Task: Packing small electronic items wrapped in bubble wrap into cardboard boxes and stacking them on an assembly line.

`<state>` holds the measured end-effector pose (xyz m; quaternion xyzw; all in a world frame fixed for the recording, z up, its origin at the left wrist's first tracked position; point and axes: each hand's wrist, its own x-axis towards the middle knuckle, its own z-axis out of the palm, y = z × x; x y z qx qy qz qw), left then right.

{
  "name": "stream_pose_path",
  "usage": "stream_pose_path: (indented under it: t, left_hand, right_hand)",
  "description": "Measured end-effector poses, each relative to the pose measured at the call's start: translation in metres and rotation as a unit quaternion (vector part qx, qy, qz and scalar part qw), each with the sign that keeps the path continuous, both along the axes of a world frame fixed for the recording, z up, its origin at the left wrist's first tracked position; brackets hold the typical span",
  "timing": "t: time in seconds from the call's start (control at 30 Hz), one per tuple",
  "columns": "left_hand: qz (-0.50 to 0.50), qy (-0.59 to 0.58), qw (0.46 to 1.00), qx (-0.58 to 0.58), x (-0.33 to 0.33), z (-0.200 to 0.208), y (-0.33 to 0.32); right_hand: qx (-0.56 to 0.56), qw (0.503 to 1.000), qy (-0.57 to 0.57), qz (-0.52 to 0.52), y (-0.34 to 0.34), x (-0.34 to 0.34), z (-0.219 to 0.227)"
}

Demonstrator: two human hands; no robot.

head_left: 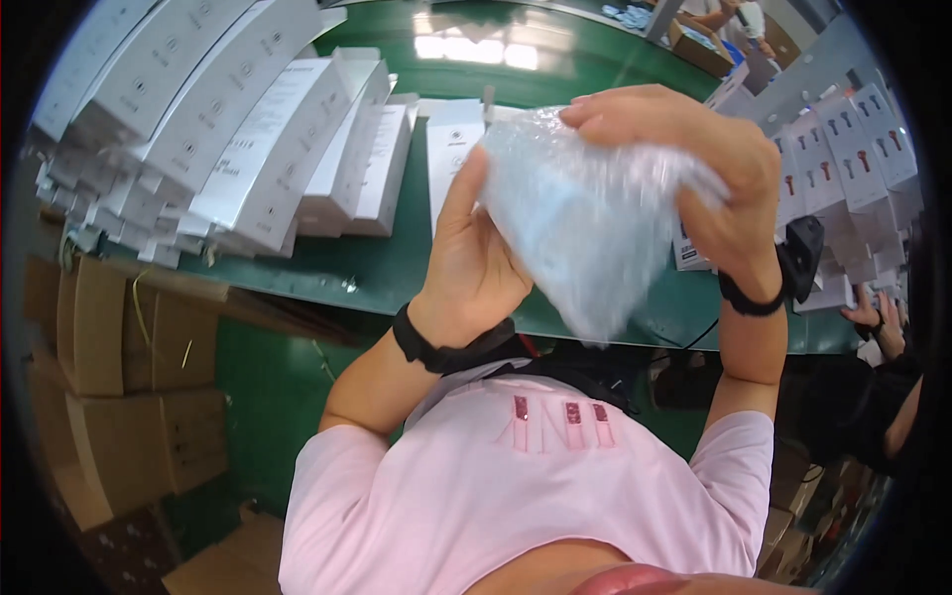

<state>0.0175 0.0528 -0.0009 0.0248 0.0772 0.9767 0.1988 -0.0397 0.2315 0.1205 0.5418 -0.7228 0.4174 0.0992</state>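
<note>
A crinkled clear plastic bag with something pale blue inside is held up in front of me, over the table's near edge. My left hand is closed on its left side, the thumb pointing up along the edge and the other fingers partly behind the plastic. From the upper right, my right hand curls over the bag's top and right side, gripping it. The bag's lower corner hangs down between my forearms. What the pale blue contents are, I cannot make out. Behind the bag stands a slim white box, partly covered.
Long white boxes are stacked high at the left of the green table. More printed boxes stand at the right, near another person's hands. Brown cartons sit at the lower left. Another person is visible at the far right.
</note>
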Motion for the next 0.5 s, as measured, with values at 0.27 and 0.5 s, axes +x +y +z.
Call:
stream_pose_path:
  t: [0.27, 0.5]
  left_hand:
    - [0.14, -0.006, 0.989, -0.047, 0.007, 0.015, 0.003]
    - [0.113, -0.013, 0.993, 0.016, 0.012, 0.023, -0.002]
  right_hand:
    - [0.019, 0.946, 0.322, -0.035, 0.046, 0.045, 0.031]
    - [-0.015, 0.951, 0.275, -0.141, 0.016, 0.043, -0.003]
